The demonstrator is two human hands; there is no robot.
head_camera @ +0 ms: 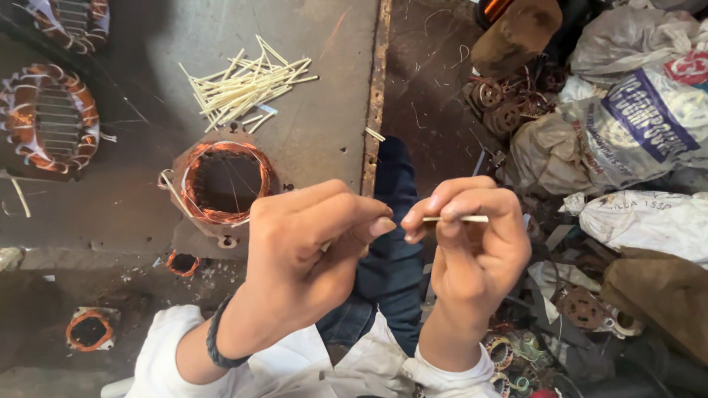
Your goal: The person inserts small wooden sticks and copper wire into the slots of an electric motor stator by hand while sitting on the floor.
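My left hand [306, 250] and my right hand [476, 247] are raised close together in front of me, fingertips almost touching. My right hand pinches a thin pale strip [461, 218] between thumb and fingers, lying level. My left hand's fingers are closed at the strip's left end; whether they grip it is hidden. Below and behind my left hand, on the worn metal table [324, 110], sits a motor stator with copper winding [225, 183]. A loose pile of the same pale strips [247, 85] lies further back. A dark band circles my left wrist.
Two larger copper-wound stators [48, 118] [70, 18] lie at the left edge. Small wound coils [90, 329] [182, 262] sit near me on the left. Right of the table edge are white sacks [634, 125], scrap metal parts [509, 103] and my blue trouser leg [391, 243].
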